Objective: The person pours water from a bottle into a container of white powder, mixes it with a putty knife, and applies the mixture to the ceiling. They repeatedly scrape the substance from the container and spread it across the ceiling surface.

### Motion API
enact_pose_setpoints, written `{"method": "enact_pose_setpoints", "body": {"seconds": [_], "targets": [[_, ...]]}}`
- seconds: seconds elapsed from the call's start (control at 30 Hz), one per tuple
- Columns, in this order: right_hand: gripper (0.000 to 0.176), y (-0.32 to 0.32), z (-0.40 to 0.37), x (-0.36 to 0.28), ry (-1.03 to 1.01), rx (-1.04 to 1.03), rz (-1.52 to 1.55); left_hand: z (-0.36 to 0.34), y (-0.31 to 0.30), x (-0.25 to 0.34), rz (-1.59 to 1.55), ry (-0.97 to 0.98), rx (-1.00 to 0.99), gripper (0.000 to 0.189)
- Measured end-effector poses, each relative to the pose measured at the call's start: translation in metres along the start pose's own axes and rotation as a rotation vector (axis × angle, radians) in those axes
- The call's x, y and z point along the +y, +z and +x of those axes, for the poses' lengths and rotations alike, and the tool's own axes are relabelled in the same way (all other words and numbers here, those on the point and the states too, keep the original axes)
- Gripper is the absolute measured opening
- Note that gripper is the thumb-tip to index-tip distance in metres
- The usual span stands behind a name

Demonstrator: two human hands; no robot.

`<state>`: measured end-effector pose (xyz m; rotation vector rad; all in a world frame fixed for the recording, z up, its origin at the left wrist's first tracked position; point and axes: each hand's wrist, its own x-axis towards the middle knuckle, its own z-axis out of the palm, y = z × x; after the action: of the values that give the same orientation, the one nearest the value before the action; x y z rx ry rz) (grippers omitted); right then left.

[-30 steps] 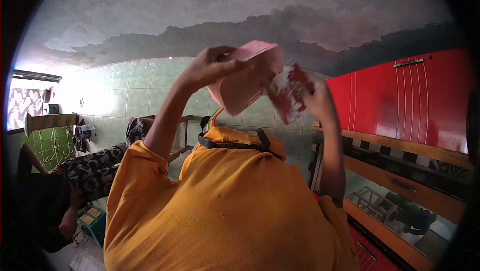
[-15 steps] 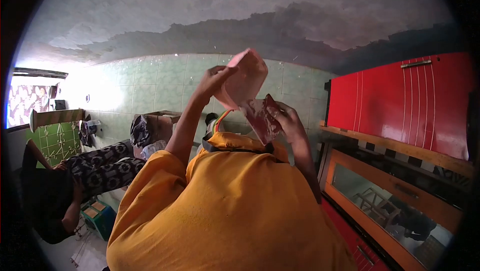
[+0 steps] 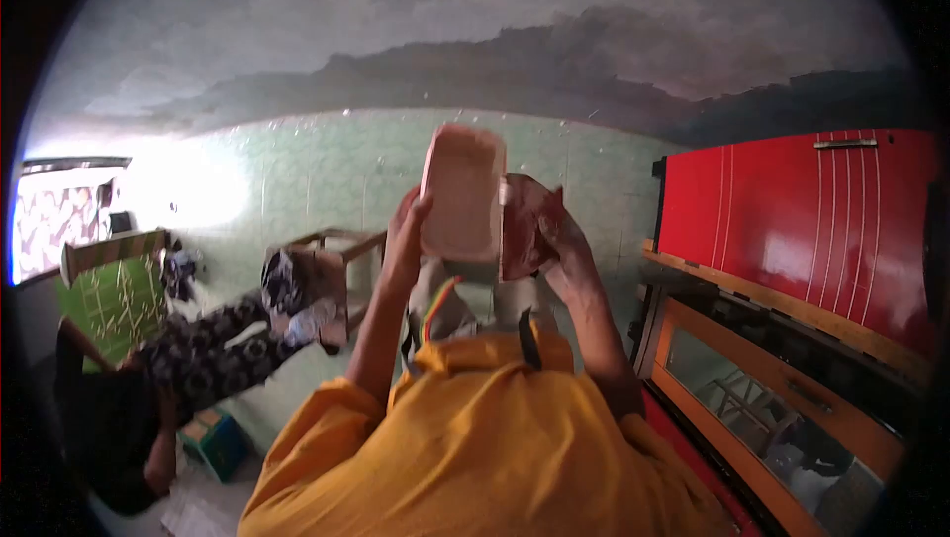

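A shallow pink rectangular tray-like piece [image 3: 463, 195] stands upright in front of me, its hollow side facing me. My left hand [image 3: 408, 230] is closed on its left edge near the lower corner. In my right hand [image 3: 562, 240] is a dark reddish-brown flat piece [image 3: 524, 228] with smeared, uneven patches. The reddish piece is right beside the pink tray's right edge; whether they touch is hard to tell. My right fingers are partly hidden behind the reddish piece.
A person in dark clothes [image 3: 109, 418] is at the left, near a wooden stool [image 3: 341, 240] with a dark bag and a teal box [image 3: 216, 446]. Red cabinets [image 3: 762, 220] and a glass-fronted orange-framed cabinet [image 3: 683, 339] stand at the right. Behind is green tile.
The pink tray has turned from tilted to nearly upright and shows its hollow side. The reddish piece has shifted from below its corner to beside its right edge. Both hands have moved lower.
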<state>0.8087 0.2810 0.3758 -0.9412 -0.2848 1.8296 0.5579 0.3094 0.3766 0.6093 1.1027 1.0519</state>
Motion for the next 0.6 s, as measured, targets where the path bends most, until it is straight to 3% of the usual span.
{"method": "enact_pose_setpoints", "body": {"seconds": [0.1,0.23,0.37,0.47,0.6], "targets": [[0.056,0.004,0.028,0.002,-0.098,0.071,0.063,0.032,-0.044,-0.049,0.004,-0.059,0.045,0.074],[0.044,-0.042,0.119,0.008,-0.317,0.154,-0.097,0.064,-0.073,-0.086,0.012,-0.077,0.034,0.072],[0.039,-0.093,0.220,-0.001,-0.498,0.328,-0.339,0.094,-0.080,-0.144,-0.086,-0.144,0.045,0.072],[0.034,-0.141,0.292,-0.009,-0.647,0.349,-0.785,0.118,-0.091,-0.233,-0.128,-0.137,0.065,0.073],[0.039,-0.152,0.359,-0.032,-1.346,0.356,-1.428,0.118,-0.083,-0.291,-0.095,-0.131,0.065,0.075]]}}
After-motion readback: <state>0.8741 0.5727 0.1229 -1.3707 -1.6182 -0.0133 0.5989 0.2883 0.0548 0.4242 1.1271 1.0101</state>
